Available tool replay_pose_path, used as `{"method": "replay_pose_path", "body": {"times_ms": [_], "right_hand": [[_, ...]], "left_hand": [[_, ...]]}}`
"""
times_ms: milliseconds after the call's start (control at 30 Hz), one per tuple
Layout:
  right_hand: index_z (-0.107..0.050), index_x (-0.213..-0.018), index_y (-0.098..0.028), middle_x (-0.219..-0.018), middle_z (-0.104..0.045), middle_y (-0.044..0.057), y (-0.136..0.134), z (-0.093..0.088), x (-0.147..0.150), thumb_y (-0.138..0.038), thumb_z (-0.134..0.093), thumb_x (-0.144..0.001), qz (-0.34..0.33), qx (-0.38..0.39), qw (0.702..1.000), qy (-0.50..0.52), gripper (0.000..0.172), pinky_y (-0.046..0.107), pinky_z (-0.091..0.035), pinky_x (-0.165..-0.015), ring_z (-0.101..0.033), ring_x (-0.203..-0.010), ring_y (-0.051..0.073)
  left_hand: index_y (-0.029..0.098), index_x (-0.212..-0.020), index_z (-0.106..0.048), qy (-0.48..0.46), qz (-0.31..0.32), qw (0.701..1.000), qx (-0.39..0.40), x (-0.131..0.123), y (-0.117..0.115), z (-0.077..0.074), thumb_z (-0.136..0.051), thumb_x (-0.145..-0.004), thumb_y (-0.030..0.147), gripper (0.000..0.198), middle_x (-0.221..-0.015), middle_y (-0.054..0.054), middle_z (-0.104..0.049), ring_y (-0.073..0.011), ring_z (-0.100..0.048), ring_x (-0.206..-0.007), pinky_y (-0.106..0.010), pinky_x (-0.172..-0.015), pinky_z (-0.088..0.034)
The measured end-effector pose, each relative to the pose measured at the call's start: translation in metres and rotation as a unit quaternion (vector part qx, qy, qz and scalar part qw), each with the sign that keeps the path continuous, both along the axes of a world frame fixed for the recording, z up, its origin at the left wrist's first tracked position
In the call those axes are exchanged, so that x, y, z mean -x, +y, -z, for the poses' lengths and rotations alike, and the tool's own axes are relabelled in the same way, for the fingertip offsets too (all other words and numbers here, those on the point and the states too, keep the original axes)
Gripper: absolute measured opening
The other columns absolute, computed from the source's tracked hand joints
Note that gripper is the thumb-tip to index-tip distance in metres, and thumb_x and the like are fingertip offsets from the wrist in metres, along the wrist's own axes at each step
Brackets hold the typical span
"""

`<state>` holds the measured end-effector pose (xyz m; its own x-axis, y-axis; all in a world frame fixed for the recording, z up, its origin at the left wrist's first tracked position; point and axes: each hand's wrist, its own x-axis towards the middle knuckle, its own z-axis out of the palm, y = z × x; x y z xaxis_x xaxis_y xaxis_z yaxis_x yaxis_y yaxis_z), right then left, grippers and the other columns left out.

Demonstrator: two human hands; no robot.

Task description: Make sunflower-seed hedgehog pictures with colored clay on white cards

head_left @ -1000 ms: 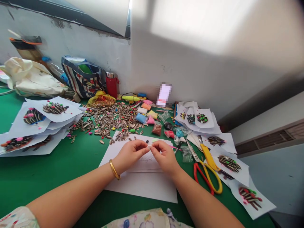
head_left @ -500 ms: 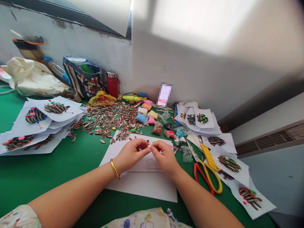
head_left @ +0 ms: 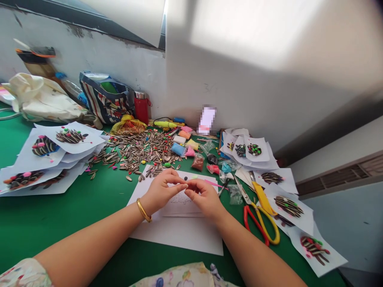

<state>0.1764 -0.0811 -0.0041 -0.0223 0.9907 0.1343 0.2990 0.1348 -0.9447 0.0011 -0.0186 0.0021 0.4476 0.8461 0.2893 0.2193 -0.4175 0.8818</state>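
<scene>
Over the white paper [head_left: 191,231], my left hand [head_left: 163,190] and my right hand [head_left: 204,196] meet with pinched fingertips. Whatever lies between the fingers is too small to make out. A gold bangle [head_left: 144,210] circles my left wrist. Below the fingers, a pencil drawing [head_left: 181,198] shows on the sheet, partly covered by my hands. Just beyond them on the paper lie a small black ball [head_left: 186,178] and a pale green bit [head_left: 195,177]. A pink stick [head_left: 213,183] rests near my right hand.
Sunflower seeds [head_left: 140,147] are heaped behind my left hand. Packets of coloured clay, such as the blue one [head_left: 178,149], lie farther back. Scissors [head_left: 257,211] and a yellow utility knife [head_left: 263,197] are at right. Seed-picture sheets [head_left: 74,148] flank both sides; a red bottle [head_left: 141,107] stands behind.
Both hands have shifted slightly left and up, fingertips still together. More of the drawing and the black ball now show.
</scene>
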Motion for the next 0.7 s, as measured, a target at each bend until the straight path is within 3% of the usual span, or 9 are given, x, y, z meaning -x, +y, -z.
{"method": "replay_pose_path", "body": {"times_ms": [167,300,400,567,700], "right_hand": [[-0.072,-0.092,-0.022,-0.082,-0.065,0.002,-0.001,-0.004,0.004,-0.036,-0.067,-0.084,-0.007,-0.007,1.0,-0.016,0.017,0.027,-0.043,-0.065,-0.054,-0.074,0.016],[-0.067,-0.076,-0.02,-0.072,-0.059,0.0,-0.002,-0.003,0.004,-0.041,-0.064,-0.087,-0.001,-0.015,1.0,-0.025,0.024,0.027,-0.041,-0.063,-0.051,-0.07,0.015],[-0.065,-0.075,-0.02,-0.073,-0.059,0.0,-0.002,-0.002,0.005,-0.042,-0.062,-0.088,0.001,-0.009,0.999,-0.044,0.026,0.026,-0.039,-0.063,-0.051,-0.07,0.014],[-0.064,-0.076,-0.019,-0.074,-0.06,0.0,-0.002,0.0,0.004,-0.04,-0.06,-0.089,-0.005,0.009,0.996,-0.089,0.024,0.026,-0.039,-0.066,-0.052,-0.074,0.014],[-0.063,-0.077,-0.019,-0.076,-0.061,-0.001,-0.002,0.0,0.0,-0.03,-0.06,-0.086,-0.051,0.07,0.987,-0.138,0.014,0.025,-0.038,-0.064,-0.052,-0.071,0.013]], "left_hand": [[0.023,-0.083,-0.078,-0.02,0.05,0.996,0.074,0.0,-0.001,-0.002,-0.072,-0.078,0.042,0.02,-0.078,-0.003,-0.06,-0.0153,-0.058,-0.075,-0.027,-0.067,-0.049],[0.022,-0.087,-0.077,-0.015,0.062,0.995,0.074,0.001,-0.001,-0.005,-0.07,-0.081,0.04,0.021,-0.082,-0.003,-0.064,-0.0164,-0.061,-0.08,-0.029,-0.073,-0.05],[0.02,-0.09,-0.074,0.0,0.051,0.997,0.066,0.0,0.0,-0.005,-0.07,-0.08,0.039,0.022,-0.089,-0.004,-0.068,-0.0174,-0.062,-0.084,-0.029,-0.074,-0.05],[0.019,-0.08,-0.07,0.047,0.058,0.997,-0.001,0.002,0.003,-0.002,-0.065,-0.084,0.036,0.018,-0.084,-0.004,-0.068,-0.0171,-0.062,-0.082,-0.029,-0.074,-0.05],[0.021,-0.096,-0.071,0.113,0.08,0.984,-0.113,0.014,0.017,-0.006,-0.061,-0.088,0.031,0.016,-0.1,-0.005,-0.07,-0.02,-0.062,-0.101,-0.033,-0.091,-0.047]]}}
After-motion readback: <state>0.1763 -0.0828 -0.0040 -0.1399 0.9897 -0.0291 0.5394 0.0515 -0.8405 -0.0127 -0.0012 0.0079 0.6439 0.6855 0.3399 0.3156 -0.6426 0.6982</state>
